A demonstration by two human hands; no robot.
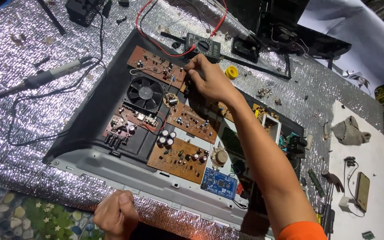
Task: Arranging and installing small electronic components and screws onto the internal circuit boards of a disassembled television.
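1. A multimeter (203,46) lies at the far edge of the opened chassis, on the silver foil worktop (23,89); its small rectangular screen at the left end is dark and too small to read
2. A phone (362,191) lies on the white sheet at the right, its upward face dull brown
3. No packages, signs or labels can be told

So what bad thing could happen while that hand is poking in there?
The right hand reaches in among bare circuit boards, so a slip could bump small parts. The red wire by the multimeter might snag on the wrist. The soldering iron lies loose on the foil mat; its cord could drag it.
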